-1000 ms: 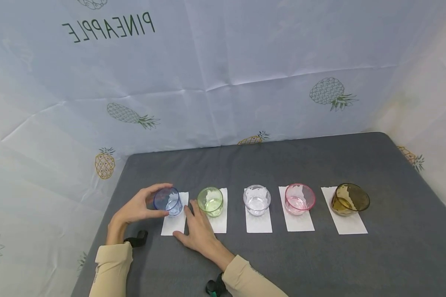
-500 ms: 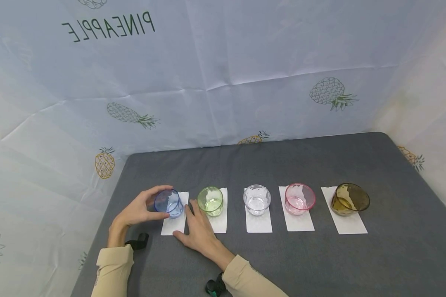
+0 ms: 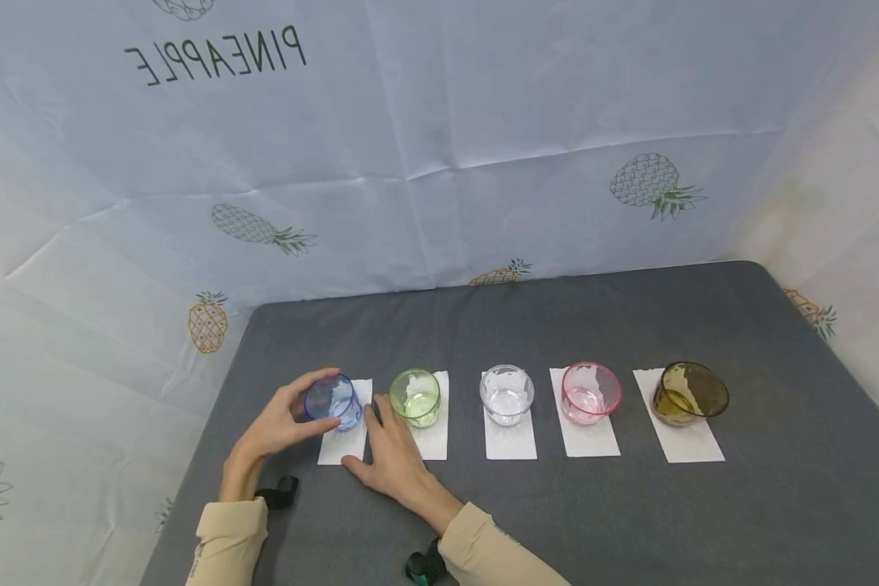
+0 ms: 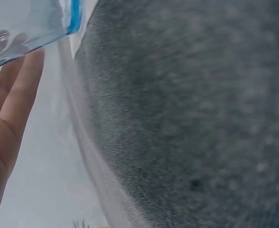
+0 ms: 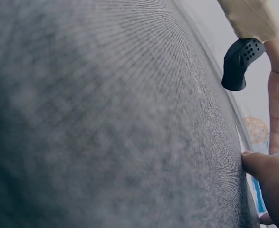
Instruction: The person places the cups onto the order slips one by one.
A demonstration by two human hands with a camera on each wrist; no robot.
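Observation:
A blue-tinted glass (image 3: 337, 405) stands at the left end of a row, on the back part of a white paper strip (image 3: 342, 449). My left hand (image 3: 284, 419) holds it from the left, thumb at its near side and fingers at its far side. In the left wrist view, the fingers (image 4: 20, 90) extend behind the clear wall of the glass. With fingers spread, my right hand (image 3: 395, 460) rests on the same strip's right edge, its fingertips between the blue glass and a green glass (image 3: 419, 407). The right wrist view shows its thumb (image 5: 272, 178) down at the paper.
To the right stand a clear glass (image 3: 506, 403), a pink-rimmed glass (image 3: 589, 399) and a brown glass (image 3: 684, 399), each on a white paper strip. Dark grey cloth covers the table (image 3: 601, 521). A pineapple-print curtain (image 3: 439, 220) hangs behind it.
The blue glass has shifted slightly toward the right and nearer. My left thumb has slid right along its near side, and the left wrist has moved right. The right hand stays put.

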